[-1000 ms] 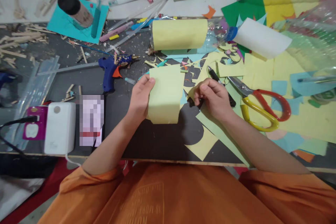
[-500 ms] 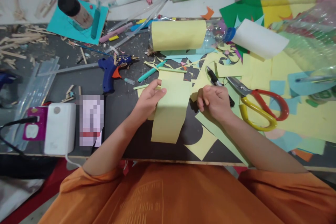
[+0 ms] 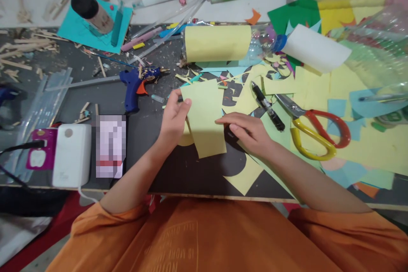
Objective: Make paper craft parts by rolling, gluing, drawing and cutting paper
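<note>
My left hand pinches a pale yellow piece of paper at its left edge, thumb on top. The paper is roughly rectangular and tilts slightly above the dark table. My right hand has its fingers stretched out, the index fingertip at the paper's right edge; whether it touches cannot be made out. A black pen lies just beyond my right hand. Scissors with red and yellow handles rest to the right. Below the paper is a cut yellow scrap with a curved notch.
A blue glue gun lies left of my left hand, near a phone and a white power bank. Behind the paper, a plastic bottle wrapped in yellow paper lies sideways. Coloured paper and scraps cover the right side.
The yellow paper has turned and shifted up with my left hand. My right hand has uncurled from a loosely closed shape and moved left to the paper's edge, uncovering the pen.
</note>
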A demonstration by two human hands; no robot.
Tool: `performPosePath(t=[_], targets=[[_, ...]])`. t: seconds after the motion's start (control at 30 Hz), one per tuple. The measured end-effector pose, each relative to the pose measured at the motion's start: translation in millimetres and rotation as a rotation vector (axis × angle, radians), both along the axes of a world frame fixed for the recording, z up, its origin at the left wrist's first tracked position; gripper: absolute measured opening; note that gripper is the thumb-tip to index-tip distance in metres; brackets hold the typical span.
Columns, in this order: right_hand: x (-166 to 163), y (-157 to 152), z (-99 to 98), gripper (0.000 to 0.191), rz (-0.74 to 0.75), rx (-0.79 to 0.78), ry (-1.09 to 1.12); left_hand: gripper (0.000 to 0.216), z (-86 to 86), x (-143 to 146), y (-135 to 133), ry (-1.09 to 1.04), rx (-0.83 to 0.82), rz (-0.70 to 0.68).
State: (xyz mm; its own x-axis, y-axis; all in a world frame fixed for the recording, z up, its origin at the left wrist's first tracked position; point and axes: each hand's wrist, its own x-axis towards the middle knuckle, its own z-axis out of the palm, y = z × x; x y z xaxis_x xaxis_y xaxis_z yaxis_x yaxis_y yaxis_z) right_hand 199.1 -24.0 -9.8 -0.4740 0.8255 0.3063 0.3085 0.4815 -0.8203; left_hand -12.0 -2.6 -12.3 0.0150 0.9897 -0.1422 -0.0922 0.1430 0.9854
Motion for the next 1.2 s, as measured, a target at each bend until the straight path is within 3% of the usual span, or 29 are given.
performPosePath(t=[0.23, 0.37, 0.43, 0.53, 0.6, 0.67, 0.8, 1.0, 1.1, 1.2], targets=[[-3, 6, -5.0, 0.027, -0.245, -0.226, 0.086, 0.058, 2.4, -3, 1, 0.058, 0.071, 0.087], [7, 13, -1.9, 0.027, -0.247, -0.326, 0.078, 0.046, 10.6, -12, 8, 0.083, 0.161, 0.151], [12, 17, 0.4, 0.02, -0.221, -0.368, 0.011, 0.042, 14.7, -17, 11, 0.134, 0.179, 0.104], [16, 21, 2.4, 0.015, -0.168, -0.353, -0.07, 0.041, 17.9, -18, 11, 0.234, 0.124, -0.096], [17, 23, 3.0, 0.016, -0.134, -0.261, -0.125, 0.035, 17.3, -16, 9, 0.301, 0.088, -0.188], [19, 24, 4.0, 0.018, -0.144, -0.074, -0.204, 0.024, 15.1, -14, 6, 0.328, 0.056, -0.215], [21, 20, 8.1, 0.018, -0.182, 0.28, -0.347, 0.022, 11.9, -14, 1, 0.189, -0.119, -0.24], [6, -7, 7.6, 0.037, 0.038, 0.442, -0.472, 0.033, 19.5, -16, -11, 0.019, -0.177, -0.07], [1, -16, 3.5, 0.032, -0.002, 0.57, -0.494, 0.038, 22.2, -16, -16, -0.01, -0.245, -0.053], [4, -18, 0.5, 0.029, -0.033, 0.614, -0.49, 0.048, 19.4, -18, -20, 0.016, -0.313, -0.12]])
